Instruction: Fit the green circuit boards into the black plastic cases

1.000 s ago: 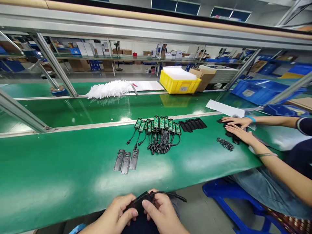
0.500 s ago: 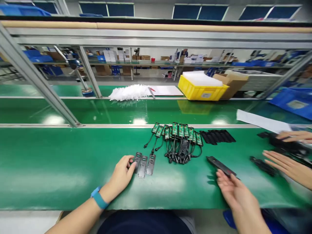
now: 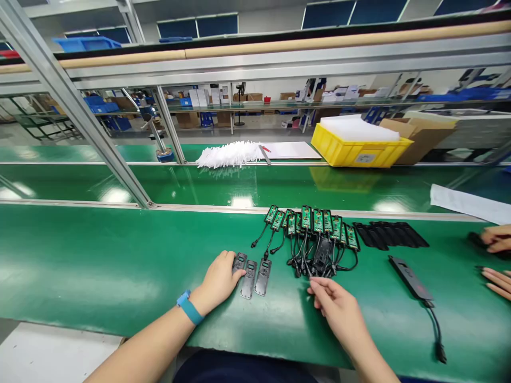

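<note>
Head feed: my left hand (image 3: 221, 281) is mid-frame, thumb and fingers on the leftmost cover (image 3: 240, 260) of three; can't tell if it's gripped. I've got the right hand (image 3: 339, 311) lower right of centre, thumb and index together by the cable ends (image 3: 297, 272) under the green circuit boards (image 3: 318, 221); can't confirm a grab. Handset (image 3: 411, 277) lies on the bench (image 3: 139, 255), lower right. Black shells (image 3: 391, 235) sit right of the boards.

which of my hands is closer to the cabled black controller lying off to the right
Right. Your right hand is left of the cabled black controller, apart from it; your left hand is farther left, at the leftmost dark cover.
</note>
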A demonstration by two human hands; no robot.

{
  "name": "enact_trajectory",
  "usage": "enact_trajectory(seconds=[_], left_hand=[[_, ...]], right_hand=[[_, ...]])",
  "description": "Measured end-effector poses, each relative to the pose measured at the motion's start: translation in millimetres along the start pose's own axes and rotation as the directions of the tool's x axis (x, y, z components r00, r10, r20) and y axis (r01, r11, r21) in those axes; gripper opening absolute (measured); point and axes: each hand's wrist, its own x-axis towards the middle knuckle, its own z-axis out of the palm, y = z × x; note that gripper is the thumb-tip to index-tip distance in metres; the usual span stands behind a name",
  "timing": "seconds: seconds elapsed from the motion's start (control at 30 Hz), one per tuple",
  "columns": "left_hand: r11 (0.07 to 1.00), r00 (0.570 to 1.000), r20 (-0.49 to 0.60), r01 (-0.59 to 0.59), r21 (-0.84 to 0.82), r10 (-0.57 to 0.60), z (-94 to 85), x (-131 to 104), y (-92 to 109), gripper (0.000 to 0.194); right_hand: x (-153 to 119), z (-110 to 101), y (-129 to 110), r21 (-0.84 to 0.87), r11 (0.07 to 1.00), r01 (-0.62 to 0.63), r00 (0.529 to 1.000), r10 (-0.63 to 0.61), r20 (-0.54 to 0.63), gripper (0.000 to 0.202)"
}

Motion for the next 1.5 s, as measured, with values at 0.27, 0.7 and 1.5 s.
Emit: enact_trajectory(seconds=[0.27,0.7,1.5], left_hand=[[1.000,1.000,0.017,0.023,0.020,-0.023,-3.4,13.0,-1.1,0.019],[0.995,0.997,-0.058,0.039,-0.091,-0.045,-5.7,106.0,18.5,0.022],[0.711,0.908,0.264,0.420,-0.564,-0.327,-10.9,226.4,67.1,0.023]], right_hand=[[36.9,60.7,-44.5,-0.385,0.850,0.359,0.933,-0.308,0.189,0.027],[93.7,100.7,-55.6,-0.515,0.729,0.451,0.868,-0.494,0.060,0.029],[96.4,84.4,-49.0,-0.269,0.786,0.556,0.809,-0.587,-0.044,0.033]])
